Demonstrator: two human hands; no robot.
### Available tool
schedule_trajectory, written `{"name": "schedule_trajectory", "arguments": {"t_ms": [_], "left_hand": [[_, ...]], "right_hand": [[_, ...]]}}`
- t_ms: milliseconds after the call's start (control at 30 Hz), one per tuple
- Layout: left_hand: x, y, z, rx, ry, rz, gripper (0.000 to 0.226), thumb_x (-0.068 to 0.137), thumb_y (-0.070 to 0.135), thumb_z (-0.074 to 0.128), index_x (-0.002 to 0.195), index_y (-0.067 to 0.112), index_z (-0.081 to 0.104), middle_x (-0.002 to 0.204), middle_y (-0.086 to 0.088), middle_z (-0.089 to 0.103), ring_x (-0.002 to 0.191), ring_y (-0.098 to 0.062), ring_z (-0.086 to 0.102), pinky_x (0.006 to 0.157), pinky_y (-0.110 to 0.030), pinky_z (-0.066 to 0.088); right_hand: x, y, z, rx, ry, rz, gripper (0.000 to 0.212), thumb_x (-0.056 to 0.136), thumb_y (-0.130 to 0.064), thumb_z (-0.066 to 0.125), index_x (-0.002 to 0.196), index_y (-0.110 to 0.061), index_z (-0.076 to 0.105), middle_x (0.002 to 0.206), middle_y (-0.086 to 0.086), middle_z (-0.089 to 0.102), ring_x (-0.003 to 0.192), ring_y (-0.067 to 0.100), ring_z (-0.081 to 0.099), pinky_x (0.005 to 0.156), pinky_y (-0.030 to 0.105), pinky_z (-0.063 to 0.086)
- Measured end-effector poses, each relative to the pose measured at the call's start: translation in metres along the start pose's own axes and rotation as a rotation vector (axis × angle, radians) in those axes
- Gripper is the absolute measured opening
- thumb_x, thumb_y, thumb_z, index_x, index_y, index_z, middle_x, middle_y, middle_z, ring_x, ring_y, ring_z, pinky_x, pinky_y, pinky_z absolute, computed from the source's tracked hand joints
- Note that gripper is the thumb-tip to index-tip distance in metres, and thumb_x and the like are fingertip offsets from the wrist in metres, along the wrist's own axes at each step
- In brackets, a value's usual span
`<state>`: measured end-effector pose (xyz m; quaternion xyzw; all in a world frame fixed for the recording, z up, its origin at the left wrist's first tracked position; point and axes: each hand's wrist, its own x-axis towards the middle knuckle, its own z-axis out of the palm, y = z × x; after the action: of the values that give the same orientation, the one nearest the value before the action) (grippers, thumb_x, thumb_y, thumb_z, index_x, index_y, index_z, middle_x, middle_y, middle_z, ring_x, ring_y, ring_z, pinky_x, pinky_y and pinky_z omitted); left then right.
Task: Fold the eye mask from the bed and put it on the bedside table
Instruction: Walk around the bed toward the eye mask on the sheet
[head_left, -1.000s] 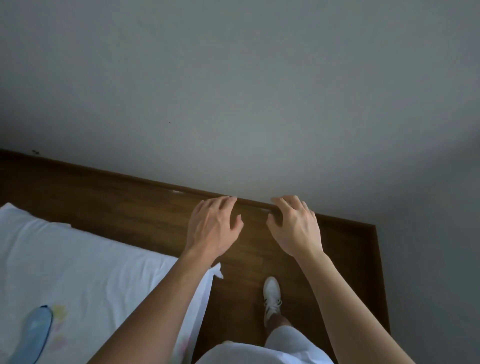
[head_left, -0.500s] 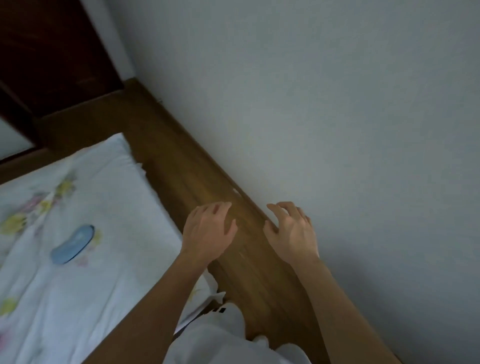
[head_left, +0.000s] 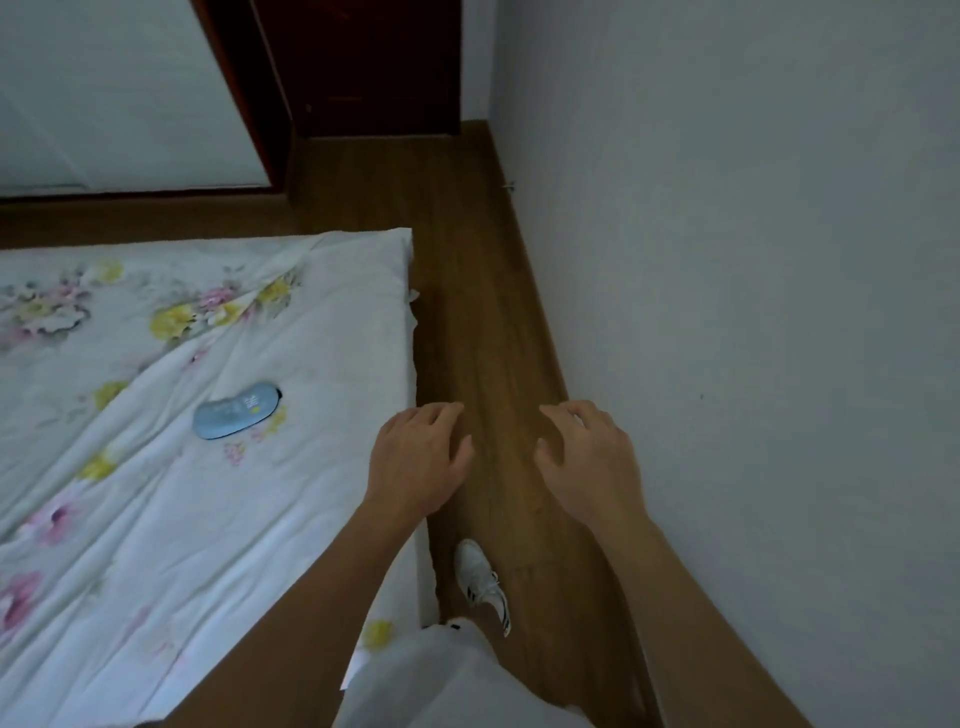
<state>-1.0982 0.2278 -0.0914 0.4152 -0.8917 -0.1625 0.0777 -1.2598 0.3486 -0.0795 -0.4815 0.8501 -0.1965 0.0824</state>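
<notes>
Since the earlier frame more of the bed (head_left: 156, 519) has been brought into view, the left hand (head_left: 415, 462) and right hand (head_left: 589, 462) are held empty over the floor (head_left: 483, 338) with fingers loosely spread, and the eye mask (head_left: 236, 415) is seen flat on the sheet, well left of both.

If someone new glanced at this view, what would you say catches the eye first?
Probably the two bare hands held out empty with fingers spread, the left hand at the bed's edge and the right hand over the wooden floor near the wall. Next comes the blue eye mask, lying unfolded on the floral bedsheet to the left of the left hand. A white sneaker shows on the floor below the hands.
</notes>
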Motion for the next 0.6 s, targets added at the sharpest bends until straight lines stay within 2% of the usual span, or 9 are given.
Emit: {"name": "schedule_trajectory", "arguments": {"t_ms": [267, 467, 600], "left_hand": [[0.132, -0.030, -0.035, -0.033, 0.093, -0.182, 0.047, 0.095, 0.043, 0.050, 0.136, 0.020, 0.055, 0.134, -0.007, 0.066, 0.118, -0.028, 0.063, 0.101, -0.045, 0.052], [0.152, -0.085, -0.051, -0.028, 0.162, -0.418, 0.045, 0.093, 0.037, 0.055, 0.134, 0.018, 0.058, 0.130, -0.007, 0.069, 0.115, -0.028, 0.064, 0.095, -0.041, 0.051], [0.156, -0.122, -0.057, -0.018, 0.208, -0.601, 0.044, 0.091, 0.034, 0.058, 0.131, 0.015, 0.060, 0.124, -0.008, 0.071, 0.108, -0.030, 0.066, 0.090, -0.041, 0.051]], "right_hand": [[0.175, -0.026, 0.010, 0.024, -0.086, -0.199, 0.037, 0.093, -0.022, 0.060, 0.129, -0.013, 0.064, 0.125, 0.011, 0.065, 0.109, 0.028, 0.061, 0.092, 0.049, 0.052], [0.254, -0.089, 0.043, 0.022, -0.224, -0.416, 0.039, 0.094, -0.027, 0.057, 0.131, -0.016, 0.061, 0.128, 0.008, 0.063, 0.112, 0.025, 0.059, 0.098, 0.046, 0.049], [0.301, -0.135, 0.071, 0.011, -0.293, -0.599, 0.038, 0.093, -0.026, 0.060, 0.129, -0.015, 0.063, 0.126, 0.011, 0.065, 0.107, 0.028, 0.061, 0.091, 0.043, 0.053]]}}
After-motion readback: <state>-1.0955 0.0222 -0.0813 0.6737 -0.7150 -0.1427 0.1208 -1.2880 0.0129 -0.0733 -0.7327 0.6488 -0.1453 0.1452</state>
